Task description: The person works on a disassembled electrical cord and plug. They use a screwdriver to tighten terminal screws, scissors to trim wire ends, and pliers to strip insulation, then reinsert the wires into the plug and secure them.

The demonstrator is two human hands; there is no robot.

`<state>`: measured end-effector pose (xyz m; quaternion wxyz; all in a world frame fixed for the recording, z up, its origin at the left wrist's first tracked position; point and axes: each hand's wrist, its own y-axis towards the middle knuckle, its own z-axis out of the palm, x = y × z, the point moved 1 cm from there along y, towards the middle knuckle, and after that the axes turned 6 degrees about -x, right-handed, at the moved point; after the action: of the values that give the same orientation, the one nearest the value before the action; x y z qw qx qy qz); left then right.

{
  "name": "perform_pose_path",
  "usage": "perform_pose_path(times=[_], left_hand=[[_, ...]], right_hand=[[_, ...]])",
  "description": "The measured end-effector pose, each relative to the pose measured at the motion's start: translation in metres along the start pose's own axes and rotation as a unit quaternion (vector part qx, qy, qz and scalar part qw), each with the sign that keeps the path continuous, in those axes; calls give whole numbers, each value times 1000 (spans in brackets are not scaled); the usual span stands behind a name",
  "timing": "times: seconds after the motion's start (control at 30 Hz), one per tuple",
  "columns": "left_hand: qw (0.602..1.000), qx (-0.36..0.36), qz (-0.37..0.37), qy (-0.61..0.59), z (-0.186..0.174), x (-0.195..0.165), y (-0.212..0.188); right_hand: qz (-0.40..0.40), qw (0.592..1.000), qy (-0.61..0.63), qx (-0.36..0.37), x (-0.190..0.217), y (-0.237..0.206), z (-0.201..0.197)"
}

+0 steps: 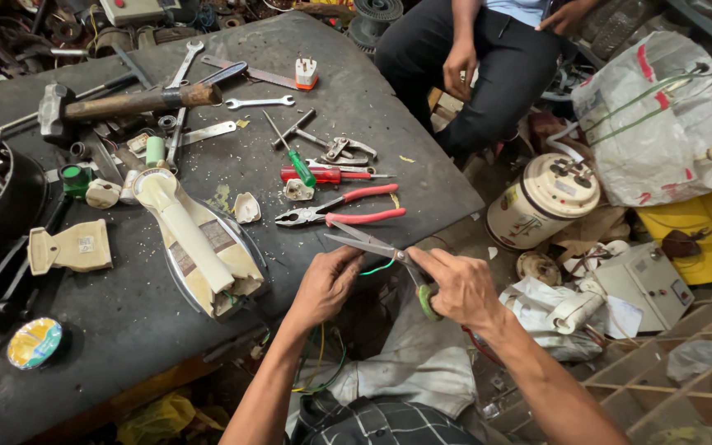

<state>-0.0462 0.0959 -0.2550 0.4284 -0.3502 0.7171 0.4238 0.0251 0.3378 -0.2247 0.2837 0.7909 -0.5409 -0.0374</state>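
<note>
My right hand (459, 284) grips green-handled scissors (372, 243), the blades open and pointing left over the table's edge. My left hand (327, 280) pinches a thin green wire (378, 268) that runs to the scissor blades. More green and yellow wires (323, 363) hang below my left wrist. Just beyond the blades lie red-handled pliers (339, 213) on the dark table (125, 313).
A cream clothes iron (199, 247) lies on the table to my left, with screwdrivers (323, 175), wrenches (259, 102), a hammer (117, 104), a tape roll (35, 342). Another person's hand (459, 70) rests on a knee across the table. Right of me sit a cream canister (541, 198) and a white sack (648, 124).
</note>
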Motion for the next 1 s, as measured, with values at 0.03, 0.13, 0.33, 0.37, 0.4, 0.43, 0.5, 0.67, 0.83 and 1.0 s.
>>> perform_pose_path(times=[0.03,0.13,0.33,0.37,0.4,0.43,0.5,0.67,0.83,1.0], left_hand=[[1000,5,-18,1,0,1,0],[998,11,-42,-49,1,1,-3],[969,108,-132,-176,-2,4,-8],[959,123,-150,-207,-2,5,-10],[947,136,-168,-238,-4,5,-12],[933,150,-185,-269,-4,6,-14],[919,153,-180,-317,-4,5,-20],[860,148,-171,-457,8,7,-32],[777,150,-148,-593,25,7,-49],[731,159,-142,-648,40,9,-64]], right_hand=[[-8,1000,-6,-4,-1,-1,0],[-20,999,31,-12,0,-3,0],[18,991,114,70,8,2,-11],[15,990,121,75,9,2,-13],[11,988,129,82,11,2,-14],[6,987,136,88,13,2,-15],[-18,982,159,103,15,2,-17],[-47,981,164,89,22,1,-18],[-63,982,172,53,26,2,-24],[-126,983,134,11,29,5,-30]])
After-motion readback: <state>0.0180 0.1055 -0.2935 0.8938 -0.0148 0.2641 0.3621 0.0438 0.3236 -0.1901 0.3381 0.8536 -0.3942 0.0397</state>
